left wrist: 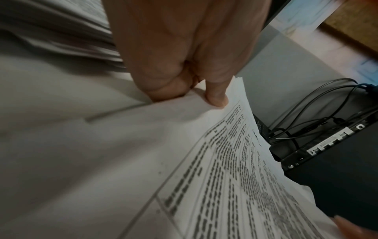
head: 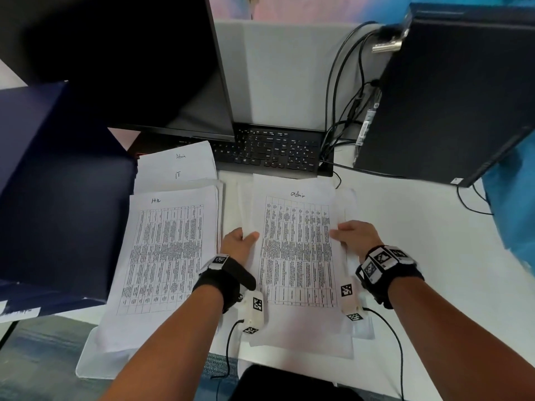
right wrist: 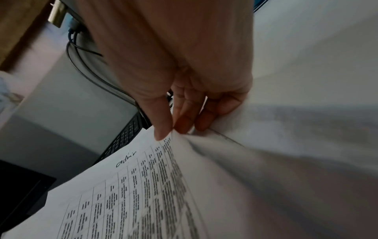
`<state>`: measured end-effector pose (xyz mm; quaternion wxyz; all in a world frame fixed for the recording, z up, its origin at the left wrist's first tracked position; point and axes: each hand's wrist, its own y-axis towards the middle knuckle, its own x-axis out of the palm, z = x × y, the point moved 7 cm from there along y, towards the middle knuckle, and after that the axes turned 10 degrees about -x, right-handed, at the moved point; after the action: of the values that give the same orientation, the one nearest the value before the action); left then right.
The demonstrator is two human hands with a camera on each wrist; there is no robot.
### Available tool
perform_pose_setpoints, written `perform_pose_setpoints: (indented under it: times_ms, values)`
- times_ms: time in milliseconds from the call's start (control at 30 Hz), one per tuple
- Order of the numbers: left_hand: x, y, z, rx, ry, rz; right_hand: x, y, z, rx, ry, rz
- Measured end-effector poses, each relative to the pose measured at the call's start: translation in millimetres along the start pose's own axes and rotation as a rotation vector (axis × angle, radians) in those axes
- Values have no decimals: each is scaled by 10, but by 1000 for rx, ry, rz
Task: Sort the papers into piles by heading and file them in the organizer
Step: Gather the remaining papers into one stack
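A stack of printed table sheets headed "admin" [head: 295, 256] [left wrist: 235, 177] [right wrist: 131, 190] lies in front of me on the white desk. My left hand [head: 241, 241] [left wrist: 196, 90] grips its left edge, thumb on top. My right hand [head: 351, 234] [right wrist: 180, 122] pinches its right edge, which lifts and bends. To the left lies a pile headed "HR" [head: 165, 256]. Behind it are sheets headed "IT" [head: 178, 175] and "Admin" [head: 181, 156]. A dark blue organizer [head: 58, 198] stands at the left edge of the desk.
A black keyboard [head: 275, 151] sits behind the papers under a dark monitor [head: 130, 68]. A black computer case [head: 451, 96] with trailing cables [head: 341, 117] stands at the right. White desk surface [head: 419, 227] lies to the right of the stack.
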<state>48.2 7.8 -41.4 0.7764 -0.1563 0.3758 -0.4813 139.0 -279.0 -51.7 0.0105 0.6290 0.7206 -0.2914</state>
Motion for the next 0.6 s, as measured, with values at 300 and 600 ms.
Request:
perform_pose_setpoints:
  times_ms: [300, 600]
  values:
    - [-12, 56, -36, -133, -12, 33, -188, -6, -35, -18, -128, 44]
    - [-4, 151, -55, -136, 29, 38, -76, -143, -186, -105, -471, -316]
